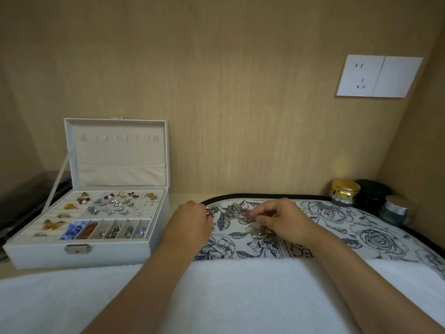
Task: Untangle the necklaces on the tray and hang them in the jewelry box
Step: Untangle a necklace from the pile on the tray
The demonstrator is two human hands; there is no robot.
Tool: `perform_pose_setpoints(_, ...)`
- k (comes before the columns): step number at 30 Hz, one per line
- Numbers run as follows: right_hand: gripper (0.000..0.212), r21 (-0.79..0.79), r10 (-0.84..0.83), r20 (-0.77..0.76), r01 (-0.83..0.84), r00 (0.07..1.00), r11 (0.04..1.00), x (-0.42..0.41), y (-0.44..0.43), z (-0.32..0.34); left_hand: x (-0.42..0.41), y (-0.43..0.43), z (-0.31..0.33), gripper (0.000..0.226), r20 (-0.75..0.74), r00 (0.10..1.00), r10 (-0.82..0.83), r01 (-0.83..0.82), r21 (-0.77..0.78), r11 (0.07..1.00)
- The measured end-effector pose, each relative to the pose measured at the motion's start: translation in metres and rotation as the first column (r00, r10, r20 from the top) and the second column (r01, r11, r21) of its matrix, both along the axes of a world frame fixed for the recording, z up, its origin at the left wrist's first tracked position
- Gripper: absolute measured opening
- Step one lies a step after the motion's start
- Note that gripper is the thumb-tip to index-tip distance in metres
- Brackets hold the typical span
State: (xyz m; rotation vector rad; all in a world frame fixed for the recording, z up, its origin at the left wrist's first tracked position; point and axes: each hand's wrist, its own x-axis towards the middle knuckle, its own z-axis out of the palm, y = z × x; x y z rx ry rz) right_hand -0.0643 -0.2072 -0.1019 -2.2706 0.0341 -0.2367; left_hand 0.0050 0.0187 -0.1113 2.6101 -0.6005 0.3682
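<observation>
I see my two hands over the tray [342,227], the one with the blue flowers on it. The necklaces [237,211] lie in a small silver heap on the tray, between my hands. My left hand [192,221] has its fingers curled, and it looks like it pinches the left end of the heap. My right hand [281,219] pinches a bit of chain at the right end with thumb and fingertips. A small gold piece [261,231] lies on the tray just under that hand.

I think these chains are very light, thin and floppy. They will slip and they can catch on each other (a hard pull could make the knot tighter or snap a link). So I would hold one chain close to the knot and wiggle it loose gently, not tug from far away.

The jewelry box [79,255] stands open on the desk [183,198], left of the tray. Its hooks [120,138] in the lid have nothing on them, so no necklace hangs yet.
</observation>
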Motion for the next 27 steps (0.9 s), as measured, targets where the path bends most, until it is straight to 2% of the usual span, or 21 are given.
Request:
perform_pose_setpoints(2, 0.014, -0.074, -0.009, -0.034, 0.007, 0.999, 0.997, -0.003, -0.007, 0.002, 0.001, 0.002, -0.002, 0.007, 0.078, 0.997, 0.017, -0.022, 0.062, 0.998)
perform_pose_setpoints(4, 0.009, -0.11, 0.006, -0.071, -0.013, 0.997, 0.994, -0.005, -0.01, 0.003, 0.004, 0.0, -0.004, 0.015, 0.183, 0.981, -0.063, 0.055, 0.047, 0.997)
perform_pose_setpoints(6, 0.009, -0.16, 0.029, -0.106, -0.046, 0.994, 0.986, -0.005, -0.01, 0.002, 0.001, -0.006, -0.006, 0.016, 0.2, 0.954, -0.225, 0.235, -0.026, 0.972)
perform_pose_setpoints(9, 0.011, -0.229, 0.038, -0.11, -0.063, 0.993, 0.971, -0.004, -0.007, 0.0, -0.008, -0.02, -0.012, 0.02, 0.122, 0.902, -0.414, 0.414, 0.025, 0.91)
perform_pose_setpoints(13, 0.01, -0.277, 0.042, -0.082, -0.063, 0.996, 0.959, -0.002, -0.007, -0.001, -0.004, -0.028, -0.019, 0.009, 0.087, 0.911, -0.404, 0.406, -0.016, 0.914)
perform_pose_setpoints(16, 0.007, -0.262, 0.041, -0.078, -0.06, 0.996, 0.963, -0.002, -0.01, -0.002, -0.003, -0.03, -0.022, 0.01, 0.072, 0.913, -0.401, 0.402, -0.01, 0.915)
perform_pose_setpoints(18, 0.008, -0.267, 0.042, -0.062, -0.057, 0.997, 0.962, -0.002, -0.01, -0.001, -0.003, -0.03, -0.024, 0.012, 0.043, 0.92, -0.39, 0.392, -0.074, 0.917)
perform_pose_setpoints(20, 0.012, -0.226, 0.042, -0.036, -0.049, 0.998, 0.973, -0.002, -0.008, -0.001, -0.005, -0.031, -0.022, 0.012, 0.013, 0.933, -0.359, 0.356, -0.17, 0.919)
perform_pose_setpoints(23, 0.014, -0.047, 0.028, 0.017, -0.027, 0.999, 0.999, 0.0, -0.003, 0.0, -0.007, -0.03, -0.019, 0.006, -0.037, 0.92, -0.39, 0.365, -0.281, 0.888)
perform_pose_setpoints(25, 0.013, 0.066, 0.019, 0.042, -0.022, 0.999, 0.998, 0.0, 0.001, 0.002, -0.009, -0.03, -0.019, 0.016, -0.088, 0.892, -0.444, 0.411, -0.255, 0.875)
perform_pose_setpoints(27, 0.012, 0.131, 0.014, 0.058, -0.022, 0.998, 0.991, 0.0, 0.004, 0.004, -0.009, -0.032, -0.019, 0.008, -0.089, 0.883, -0.46, 0.427, -0.25, 0.869)
